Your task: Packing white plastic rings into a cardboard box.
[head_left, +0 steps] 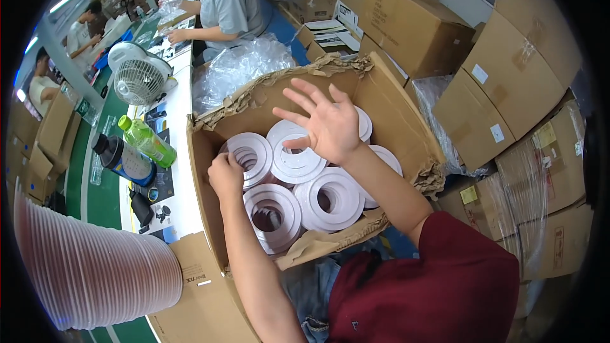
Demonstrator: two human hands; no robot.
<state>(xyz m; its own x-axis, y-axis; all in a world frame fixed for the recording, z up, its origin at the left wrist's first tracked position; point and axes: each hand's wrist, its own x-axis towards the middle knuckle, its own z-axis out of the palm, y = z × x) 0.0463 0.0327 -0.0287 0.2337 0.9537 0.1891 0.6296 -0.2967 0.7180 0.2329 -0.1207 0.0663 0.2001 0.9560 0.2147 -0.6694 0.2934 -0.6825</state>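
Observation:
An open cardboard box [397, 111] with torn edges holds several stacks of flat white rings [330, 198]. At the box's left side, my left hand [225, 174] is closed, its fingers curled at the outer edge of the upper-left white ring stack [251, 152]. Part of that grip is hidden by the hand itself. Above the middle stacks is my right hand [327, 124], palm showing, fingers spread, with nothing in it. It covers part of the white rings [297, 164] behind it.
A tall pile of white rings [101, 270] stands at the lower left. On the white table are a green-capped bottle [147, 141], a dark bottle [124, 160] and a fan [138, 79]. Clear plastic bags [244, 70] lie beyond the box, near a co-worker [229, 6]. Stacked cartons [508, 76] rise at right.

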